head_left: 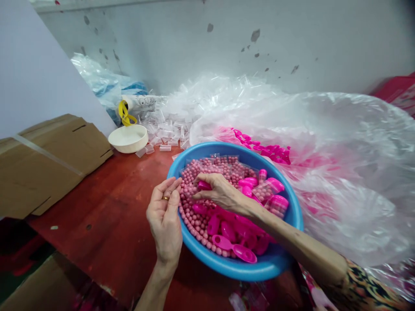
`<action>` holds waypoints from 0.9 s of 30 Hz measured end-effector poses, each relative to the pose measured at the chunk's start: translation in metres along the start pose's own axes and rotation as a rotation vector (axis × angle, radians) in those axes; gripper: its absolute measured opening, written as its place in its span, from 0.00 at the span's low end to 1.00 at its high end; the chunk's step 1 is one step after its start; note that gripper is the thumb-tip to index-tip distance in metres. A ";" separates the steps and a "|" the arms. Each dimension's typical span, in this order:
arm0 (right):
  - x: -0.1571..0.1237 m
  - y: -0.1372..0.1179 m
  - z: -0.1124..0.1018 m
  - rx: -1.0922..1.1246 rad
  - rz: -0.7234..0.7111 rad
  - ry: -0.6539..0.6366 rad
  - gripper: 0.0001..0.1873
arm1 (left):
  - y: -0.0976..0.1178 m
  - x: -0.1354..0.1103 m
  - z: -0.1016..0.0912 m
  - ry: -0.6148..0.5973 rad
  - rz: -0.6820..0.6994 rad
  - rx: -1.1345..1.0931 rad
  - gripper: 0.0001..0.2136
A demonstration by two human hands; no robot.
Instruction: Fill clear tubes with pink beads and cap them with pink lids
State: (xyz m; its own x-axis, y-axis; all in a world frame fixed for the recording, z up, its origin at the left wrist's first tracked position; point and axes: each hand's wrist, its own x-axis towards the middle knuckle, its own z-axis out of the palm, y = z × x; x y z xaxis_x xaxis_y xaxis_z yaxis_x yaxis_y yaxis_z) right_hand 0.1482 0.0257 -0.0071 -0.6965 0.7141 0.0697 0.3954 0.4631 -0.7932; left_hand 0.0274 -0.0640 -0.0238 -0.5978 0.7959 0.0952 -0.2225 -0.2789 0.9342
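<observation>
Red table (pixel 97 224): blue basin (pixel 235 270) holding pink beads (pixel 194 216), pink scoops (pixel 227 246); right hand (pixel 220 192) above.

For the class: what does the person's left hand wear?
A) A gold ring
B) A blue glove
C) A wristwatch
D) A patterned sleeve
A: a gold ring circles a finger of the left hand, which is raised over the blue plastic basin.

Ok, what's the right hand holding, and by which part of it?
The right hand seems to pinch a small pink plastic piece with its fingers, above the blue basin. Which part of the piece they grip is hidden.
</observation>
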 end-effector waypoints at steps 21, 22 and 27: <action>-0.042 -0.016 -0.023 0.483 0.189 0.186 0.16 | 0.011 0.009 0.007 -0.538 -0.403 0.052 0.14; -0.041 -0.017 -0.023 0.463 0.179 0.190 0.15 | 0.010 0.009 0.007 -0.553 -0.399 0.068 0.14; -0.032 -0.014 -0.029 0.405 0.102 0.070 0.13 | 0.010 0.008 0.006 -0.608 -0.386 0.111 0.15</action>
State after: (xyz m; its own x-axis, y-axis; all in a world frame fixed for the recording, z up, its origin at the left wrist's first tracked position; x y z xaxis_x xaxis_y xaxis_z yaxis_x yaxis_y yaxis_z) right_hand 0.1818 0.0117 0.0193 -0.6182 0.7860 0.0078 0.1833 0.1538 -0.9710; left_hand 0.0251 -0.0568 -0.0118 0.0478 0.9934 -0.1042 -0.2323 0.1126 0.9661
